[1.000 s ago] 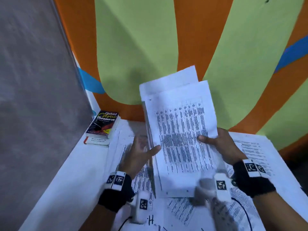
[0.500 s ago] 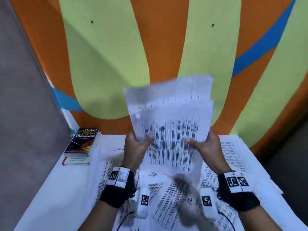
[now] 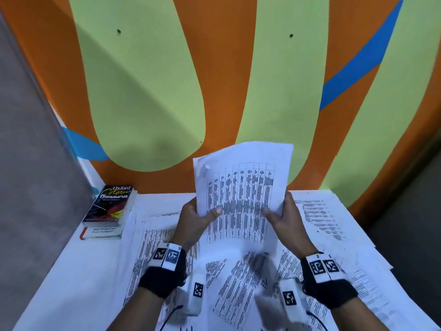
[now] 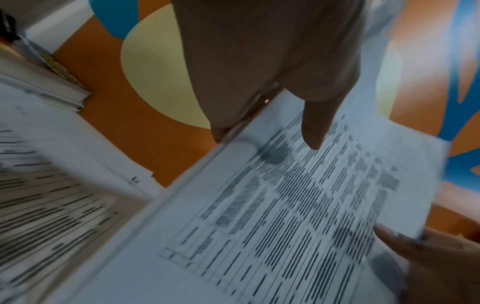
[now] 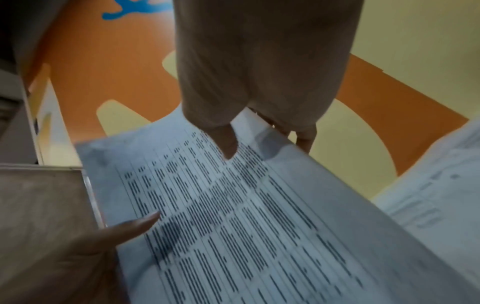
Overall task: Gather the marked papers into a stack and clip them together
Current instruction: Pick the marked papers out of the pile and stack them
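Head view, centre frame: both hands, left point(image 3: 194, 219) and right point(image 3: 284, 217), pinch the side edges of a paper stack point(image 3: 241, 199) held upright above the bench point(image 3: 78, 278). Squaring looks to be the step in hand; next needs a clip, none visible. More sheets point(image 3: 319, 218) lie lower right. No containers show.

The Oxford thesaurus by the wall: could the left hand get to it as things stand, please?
Probably not yet: the left hand grips the held papers. The thesaurus lies uncovered to its left, with nothing between.
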### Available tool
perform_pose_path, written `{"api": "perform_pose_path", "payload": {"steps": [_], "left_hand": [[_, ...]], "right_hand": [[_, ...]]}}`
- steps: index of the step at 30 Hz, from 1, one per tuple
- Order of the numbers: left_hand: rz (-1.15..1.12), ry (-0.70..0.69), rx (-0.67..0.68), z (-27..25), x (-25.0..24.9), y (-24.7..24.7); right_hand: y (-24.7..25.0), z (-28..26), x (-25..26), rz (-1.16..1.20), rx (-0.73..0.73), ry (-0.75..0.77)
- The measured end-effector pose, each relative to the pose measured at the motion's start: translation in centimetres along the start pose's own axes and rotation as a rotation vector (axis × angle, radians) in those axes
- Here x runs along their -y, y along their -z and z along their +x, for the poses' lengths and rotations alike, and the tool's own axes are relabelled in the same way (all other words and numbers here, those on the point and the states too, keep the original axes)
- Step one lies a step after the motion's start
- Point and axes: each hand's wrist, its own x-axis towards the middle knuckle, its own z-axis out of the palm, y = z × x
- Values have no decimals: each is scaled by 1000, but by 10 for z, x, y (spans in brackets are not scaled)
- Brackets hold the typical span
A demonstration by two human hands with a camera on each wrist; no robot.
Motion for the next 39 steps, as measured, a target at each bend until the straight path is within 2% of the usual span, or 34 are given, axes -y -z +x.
{"api": "perform_pose_path", "payload": {"steps": [3, 5, 7, 10, 11, 13, 15, 17, 20, 22, 26, 30, 36, 38, 39], "left_hand": [[-42, 28, -7, -1, -2, -3], [15, 32, -49, 1, -9, -2], [97, 2, -138, 7, -15, 6], [146, -52, -332, 16, -27, 33], [154, -67, -396, 18, -29, 45], [173, -108, -505, 20, -36, 65], [239, -160, -594, 19, -39, 82], [296, -181, -653, 18, -38, 95], [301, -200, -693, 14, -36, 104], [307, -205, -724, 12, -32, 109], [324, -194, -732, 9, -24, 123], [329, -180, -741, 9, -22, 130], [276, -161, -760, 14, -32, 137], [272, -172, -777, 15, -36, 144], [278, -183, -794, 15, -39, 149]], "right_hand": [[-3, 2, -1, -26, -79, 31], [-7, 6, 4, -40, -77, 12], [-12, 12, 2, -78, -87, -34], [-23, 12, -6, -204, -130, -187], [-32, 8, -11, -243, -80, -245], [-61, -6, -18, -307, 113, -331], [-98, -18, -23, -435, 280, -328], [-136, -26, -24, -599, 370, -296], [-182, -38, -25, -769, 482, -328], [-204, -48, -27, -846, 499, -378], [-219, -51, -32, -822, 462, -449], [-217, -37, -38, -724, 309, -606], [-209, -26, -42, -672, 347, -583], [-198, -18, -34, -618, 328, -519], [-189, -10, -28, -602, 326, -435]]}}
